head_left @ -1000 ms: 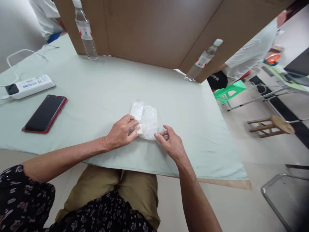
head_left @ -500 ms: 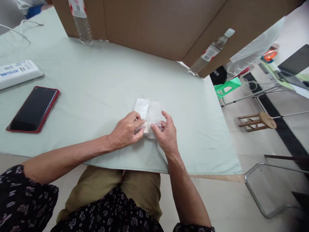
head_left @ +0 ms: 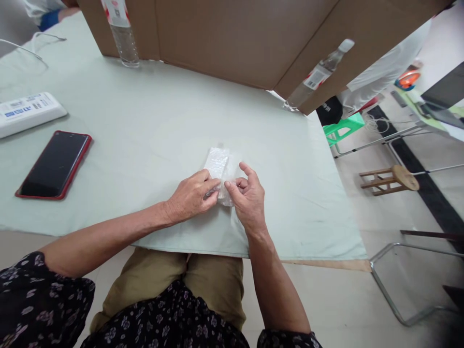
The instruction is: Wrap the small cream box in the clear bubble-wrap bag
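Note:
A small bundle of clear bubble wrap lies on the pale green tablecloth near the table's front edge. My left hand grips its lower left side between thumb and fingers. On its right side my right hand pinches the wrap's edge between thumb and fingers, with the index finger raised. What is inside the wrap cannot be made out.
A phone with a red case and a white box-like pack lie at the left. Behind stands a brown cardboard panel with two water bottles against it. A wooden stool is on the floor at right.
The wrap's right part has been folded inward, so the bundle is narrower. My right hand has moved slightly left, closer to my left hand.

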Tool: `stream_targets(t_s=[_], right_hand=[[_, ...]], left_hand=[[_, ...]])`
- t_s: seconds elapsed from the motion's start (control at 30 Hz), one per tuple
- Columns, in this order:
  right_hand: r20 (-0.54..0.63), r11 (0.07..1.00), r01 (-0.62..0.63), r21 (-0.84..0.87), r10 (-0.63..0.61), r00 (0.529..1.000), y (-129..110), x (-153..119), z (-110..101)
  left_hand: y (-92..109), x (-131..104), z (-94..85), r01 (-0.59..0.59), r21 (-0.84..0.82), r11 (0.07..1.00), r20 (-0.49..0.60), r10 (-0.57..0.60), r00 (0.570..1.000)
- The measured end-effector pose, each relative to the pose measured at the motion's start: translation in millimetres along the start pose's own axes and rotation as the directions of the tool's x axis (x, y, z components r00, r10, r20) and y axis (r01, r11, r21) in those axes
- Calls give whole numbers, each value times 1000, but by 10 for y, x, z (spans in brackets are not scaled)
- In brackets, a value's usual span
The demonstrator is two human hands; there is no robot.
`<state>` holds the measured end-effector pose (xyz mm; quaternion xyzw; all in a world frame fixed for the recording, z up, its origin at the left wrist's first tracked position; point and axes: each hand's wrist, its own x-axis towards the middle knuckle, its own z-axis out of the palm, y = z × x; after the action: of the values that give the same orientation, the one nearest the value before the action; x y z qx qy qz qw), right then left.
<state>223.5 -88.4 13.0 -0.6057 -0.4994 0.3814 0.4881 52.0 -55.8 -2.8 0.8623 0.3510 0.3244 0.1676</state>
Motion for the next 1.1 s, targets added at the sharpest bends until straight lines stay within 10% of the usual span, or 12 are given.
stream_targets(t_s=[0.43, 0.83, 1.1], right_hand=[[155, 997, -78, 26, 73, 985, -116, -122, -65], [326, 761, 343, -551, -183, 928, -148, -118, -29], [344, 929, 284, -236, -194, 919, -122, 83, -246]], left_hand=[[-17, 37, -48, 7, -96, 995, 79, 0, 997], [22, 100, -38, 277, -488, 828, 20, -306, 952], [12, 94, 67, 236, -356, 904, -31, -264, 964]])
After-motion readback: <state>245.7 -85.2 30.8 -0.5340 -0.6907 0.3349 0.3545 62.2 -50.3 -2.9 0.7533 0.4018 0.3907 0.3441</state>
